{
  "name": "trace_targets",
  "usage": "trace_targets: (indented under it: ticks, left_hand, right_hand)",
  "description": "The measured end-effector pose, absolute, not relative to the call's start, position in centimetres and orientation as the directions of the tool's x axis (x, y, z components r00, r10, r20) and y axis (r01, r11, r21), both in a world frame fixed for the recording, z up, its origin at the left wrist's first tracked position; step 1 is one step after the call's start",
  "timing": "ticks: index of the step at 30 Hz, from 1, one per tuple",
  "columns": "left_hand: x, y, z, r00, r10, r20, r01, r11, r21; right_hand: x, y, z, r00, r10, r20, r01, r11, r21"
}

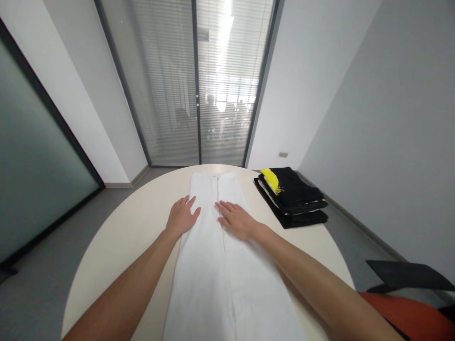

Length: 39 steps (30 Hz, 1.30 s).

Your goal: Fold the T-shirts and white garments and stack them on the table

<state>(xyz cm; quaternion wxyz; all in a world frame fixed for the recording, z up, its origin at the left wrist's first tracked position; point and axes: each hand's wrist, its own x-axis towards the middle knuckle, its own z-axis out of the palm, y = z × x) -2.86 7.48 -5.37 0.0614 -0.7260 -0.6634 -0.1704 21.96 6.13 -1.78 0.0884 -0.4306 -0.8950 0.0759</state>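
A long white garment [204, 270] lies flat over the round table, running from its far side toward me, with a seam down its middle. It looks like cloth folded lengthwise; its exact kind I cannot tell. My left hand [182, 216] rests at the garment's left edge, fingers spread, thumb on the cloth. Palm down, my right hand [236, 220] lies on the right half by the seam, its fingers stretched out. Neither hand grips anything.
Folded black clothes [298, 189] with a yellow print are stacked on the right of the round cream table [131, 246]. An orange and black chair [405, 308] stands at the lower right. Behind the table is a glass partition with blinds [170, 85].
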Motion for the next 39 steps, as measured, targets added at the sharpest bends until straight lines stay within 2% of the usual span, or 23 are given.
trace_targets:
  ticks: [3, 9, 14, 18, 24, 27, 31, 36, 39]
  left_hand:
    - [-2.8, 7.3, -5.3, 0.063, 0.938, 0.34, 0.983, -0.117, 0.14]
    - [-3.0, 7.4, -5.4, 0.054, 0.942, 0.332, 0.976, -0.12, 0.181]
    - [-2.9, 7.3, -5.4, 0.067, 0.943, 0.326, 0.977, -0.128, 0.17]
    - [-2.6, 6.9, -5.1, 0.061, 0.938, 0.34, 0.983, -0.116, 0.144]
    - [-2.1, 5.2, -3.4, 0.003, 0.928, 0.373, 0.979, -0.079, 0.188]
    - [-1.3, 3.9, -3.4, 0.046, 0.947, 0.318, 0.985, -0.095, 0.141]
    - [-0.1, 3.4, -5.1, 0.106, 0.969, 0.224, 0.989, -0.127, 0.08]
    - [0.1, 5.9, -6.3, 0.094, 0.981, 0.169, 0.983, -0.119, 0.141]
    - [-0.3, 8.3, -5.9, 0.114, 0.983, 0.143, 0.981, -0.134, 0.137]
  right_hand:
    - [21.9, 4.9, -2.2, -0.596, 0.802, 0.037, 0.775, 0.586, -0.236]
    - [22.3, 3.7, -1.4, -0.599, 0.798, 0.061, 0.768, 0.595, -0.238]
    - [22.4, 2.4, -1.4, -0.63, 0.776, -0.004, 0.746, 0.604, -0.28]
    - [22.6, 2.0, -1.3, -0.623, 0.782, 0.014, 0.744, 0.599, -0.297]
    - [24.4, 2.6, -1.3, -0.558, 0.828, 0.058, 0.786, 0.55, -0.283]
    - [24.9, 3.1, -2.0, -0.51, 0.86, 0.003, 0.828, 0.491, -0.269]
    - [24.8, 3.6, -2.6, -0.518, 0.855, -0.028, 0.829, 0.493, -0.265]
    - [24.6, 5.3, -2.3, -0.502, 0.863, -0.053, 0.84, 0.472, -0.266]
    - [24.3, 7.4, -2.3, -0.487, 0.871, -0.069, 0.851, 0.456, -0.26]
